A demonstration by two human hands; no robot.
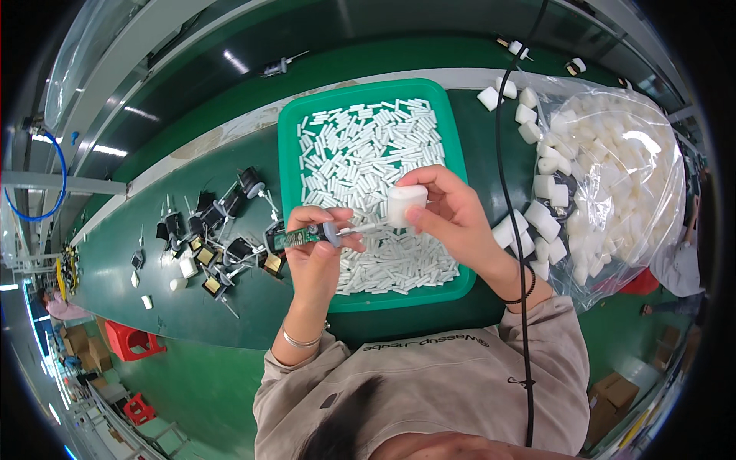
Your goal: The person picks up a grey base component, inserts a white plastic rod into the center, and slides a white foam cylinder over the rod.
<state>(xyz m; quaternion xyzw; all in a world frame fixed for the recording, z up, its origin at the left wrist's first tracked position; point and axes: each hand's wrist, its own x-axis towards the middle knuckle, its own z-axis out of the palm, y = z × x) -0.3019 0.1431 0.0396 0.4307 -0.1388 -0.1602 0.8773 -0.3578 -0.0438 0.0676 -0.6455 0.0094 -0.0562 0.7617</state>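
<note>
My left hand (313, 268) is closed around a small electronic assembly with a green circuit board (295, 239) and a grey disc (330, 234). A thin white stem (359, 229) sticks out of the disc to the right. Between the thumb and fingers of my right hand (452, 208) is a thick white cylinder (406, 204), close to the stem's tip. Whether the two touch cannot be made out. Both hands are above a green tray (288, 146) full of short white tubes (368, 157).
Several similar black and grey assemblies (203, 226) lie on the table left of the tray. At right, a clear plastic bag (621, 161) holds many white cylinders, with loose ones beside it. A black cable (502, 146) hangs down across the right side.
</note>
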